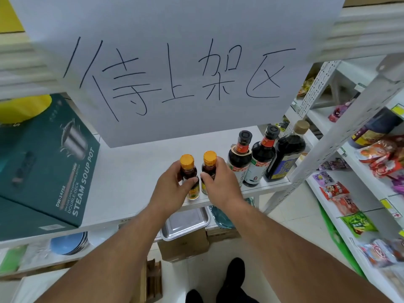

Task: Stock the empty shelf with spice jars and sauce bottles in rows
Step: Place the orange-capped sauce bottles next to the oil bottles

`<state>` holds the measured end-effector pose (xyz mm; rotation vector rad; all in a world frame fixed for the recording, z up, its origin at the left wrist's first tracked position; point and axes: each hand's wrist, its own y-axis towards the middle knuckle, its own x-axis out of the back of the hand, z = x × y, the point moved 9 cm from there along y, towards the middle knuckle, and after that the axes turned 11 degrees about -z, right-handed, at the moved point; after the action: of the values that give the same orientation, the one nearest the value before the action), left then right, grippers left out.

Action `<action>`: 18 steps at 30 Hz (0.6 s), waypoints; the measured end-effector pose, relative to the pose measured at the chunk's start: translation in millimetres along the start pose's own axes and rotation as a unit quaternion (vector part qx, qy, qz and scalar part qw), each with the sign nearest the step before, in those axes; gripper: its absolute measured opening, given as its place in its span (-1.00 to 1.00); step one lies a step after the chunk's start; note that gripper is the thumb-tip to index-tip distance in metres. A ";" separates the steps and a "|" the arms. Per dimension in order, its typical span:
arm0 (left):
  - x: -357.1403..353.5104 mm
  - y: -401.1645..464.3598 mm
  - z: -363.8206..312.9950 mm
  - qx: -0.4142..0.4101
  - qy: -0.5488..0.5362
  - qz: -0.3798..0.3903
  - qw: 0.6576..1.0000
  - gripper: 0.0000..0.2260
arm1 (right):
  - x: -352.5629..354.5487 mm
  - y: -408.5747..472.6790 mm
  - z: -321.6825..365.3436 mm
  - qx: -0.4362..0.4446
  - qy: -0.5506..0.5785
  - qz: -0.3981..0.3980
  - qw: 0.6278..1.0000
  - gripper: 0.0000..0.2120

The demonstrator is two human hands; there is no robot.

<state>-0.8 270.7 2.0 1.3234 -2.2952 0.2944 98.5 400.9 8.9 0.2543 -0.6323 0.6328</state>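
Observation:
Two small sauce bottles with orange caps stand side by side near the front edge of the white shelf (135,171). My left hand (169,185) grips the left small bottle (187,165) around its body. My right hand (219,182) grips the right small bottle (209,161) the same way. To their right, three tall dark sauce bottles stand in a row: one with a black cap (240,156), a second with a black cap (263,154), and a wider one with a tan cap (288,149).
A green steam soup pot box (46,156) fills the shelf's left side. A large handwritten paper sign (175,68) hangs above. A metal tray (185,221) and blue plates (67,243) lie on the lower shelf. Snack packets (358,224) fill the rack at right.

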 end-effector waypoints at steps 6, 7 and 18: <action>29.5 -18.0 -24.2 -0.065 0.001 0.004 0.998 -0.63 | 32.5 -36.9 14.3 0.013 0.014 -0.040 0.999 -0.76; 32.4 -25.1 -31.3 -0.082 -0.001 0.012 0.997 -0.64 | 41.2 -47.4 17.1 0.014 0.015 -0.055 0.998 -0.76; -18.2 -122.6 -131.0 -0.238 -0.036 0.156 0.958 -0.75 | 166.5 -171.4 -20.3 -0.071 -0.009 -0.201 0.977 -0.75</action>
<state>150.2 275.1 100.5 0.7437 -2.4256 -0.2046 318.9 353.1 90.5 0.2452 -0.6189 0.1956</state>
